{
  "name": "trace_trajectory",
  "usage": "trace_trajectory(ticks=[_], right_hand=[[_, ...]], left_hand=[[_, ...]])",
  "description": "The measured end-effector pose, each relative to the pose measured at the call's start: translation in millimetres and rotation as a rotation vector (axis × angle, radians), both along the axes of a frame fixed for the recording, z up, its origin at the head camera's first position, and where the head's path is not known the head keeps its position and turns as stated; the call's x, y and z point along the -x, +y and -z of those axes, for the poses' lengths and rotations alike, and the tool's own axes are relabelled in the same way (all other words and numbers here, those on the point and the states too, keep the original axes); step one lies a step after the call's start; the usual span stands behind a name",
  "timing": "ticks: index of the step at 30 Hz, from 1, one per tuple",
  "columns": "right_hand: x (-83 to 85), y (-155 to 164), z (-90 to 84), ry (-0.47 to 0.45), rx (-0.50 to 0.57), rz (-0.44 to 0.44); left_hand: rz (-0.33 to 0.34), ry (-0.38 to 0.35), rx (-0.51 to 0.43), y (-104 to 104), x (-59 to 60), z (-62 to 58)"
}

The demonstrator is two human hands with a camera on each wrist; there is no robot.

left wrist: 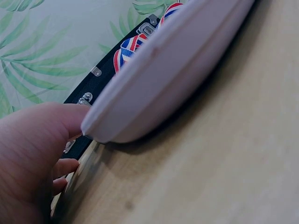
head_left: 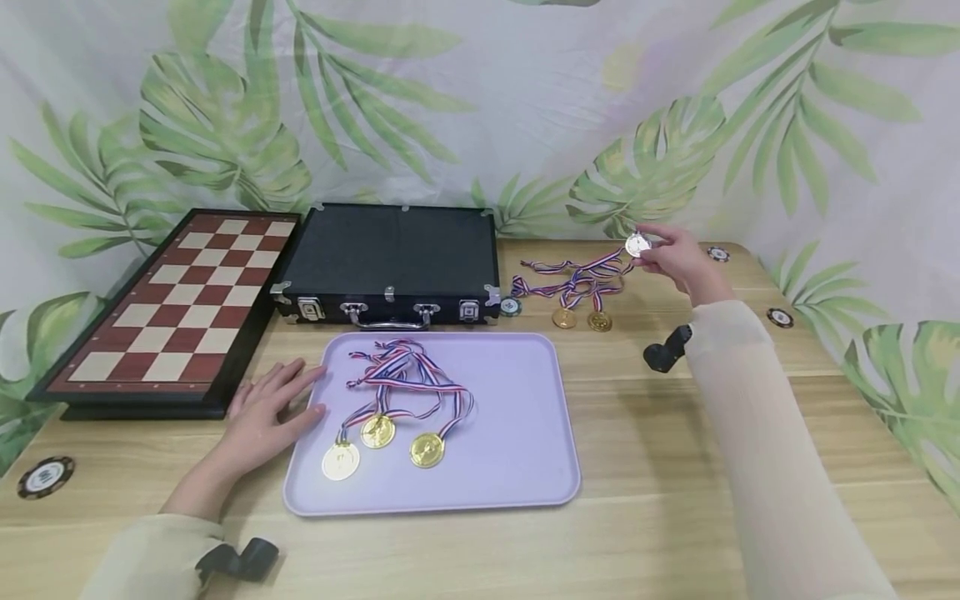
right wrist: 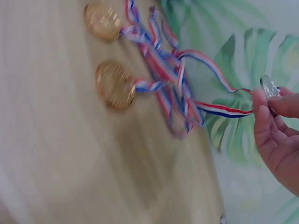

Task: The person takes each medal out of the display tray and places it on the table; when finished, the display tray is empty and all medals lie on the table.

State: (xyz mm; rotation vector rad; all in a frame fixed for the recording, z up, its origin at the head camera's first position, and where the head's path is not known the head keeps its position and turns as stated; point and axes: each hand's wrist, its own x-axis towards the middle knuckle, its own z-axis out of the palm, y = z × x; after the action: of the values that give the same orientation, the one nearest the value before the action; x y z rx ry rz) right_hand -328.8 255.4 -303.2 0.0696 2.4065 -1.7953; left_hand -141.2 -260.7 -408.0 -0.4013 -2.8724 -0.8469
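Pinching a silver medal [head_left: 637, 244] between thumb and fingertips, our right hand [head_left: 678, 260] holds it just above the far right part of the wooden table [head_left: 675, 467]. In the right wrist view the same medal [right wrist: 270, 86] sits edge-on in the fingers [right wrist: 264, 116], and its striped ribbon [right wrist: 219, 108] trails down into a tangle of ribbons [head_left: 573, 279] lying on the table. 2 gold medals [head_left: 581, 319] rest on the wood at the near end of that tangle, side by side and almost touching.

Our left hand [head_left: 266, 412] lies flat on the table with fingers straight and slightly spread, its fingertips touching the left edge of the lilac tray [head_left: 517, 450]. The left wrist view shows the thumb [left wrist: 56, 121] pressed against the tray's rim [left wrist: 154, 93]. On the tray lie 3 gold medals [head_left: 378, 446] with their red, white and blue ribbons [head_left: 405, 375] heaped together.

Behind the tray stands a closed black case [head_left: 390, 262] with metal latches and a handle. A red and cream chessboard [head_left: 176, 308] lies left of the case. Poker chips are scattered about: 1 near the left table edge [head_left: 47, 477], 1 by the case's right corner [head_left: 511, 307], and 2 on the far right [head_left: 780, 317].
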Motion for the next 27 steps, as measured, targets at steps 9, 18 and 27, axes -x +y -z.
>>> trace_trajectory(ticks=[9,18,27], right_hand=[[-10.9,16,36.0,0.046,-0.043,0.021],[-31.8,18,60.9,-0.043,-0.045,-0.07],[-43.4,22,75.8,-0.093,-0.092,-0.129]], left_hand=[[0.002,-0.006,-0.003,-1,0.5,-1.1],[0.001,-0.006,-0.005,-1,-0.1,0.2],[0.005,-0.004,-0.003,-1,0.1,-0.4]])
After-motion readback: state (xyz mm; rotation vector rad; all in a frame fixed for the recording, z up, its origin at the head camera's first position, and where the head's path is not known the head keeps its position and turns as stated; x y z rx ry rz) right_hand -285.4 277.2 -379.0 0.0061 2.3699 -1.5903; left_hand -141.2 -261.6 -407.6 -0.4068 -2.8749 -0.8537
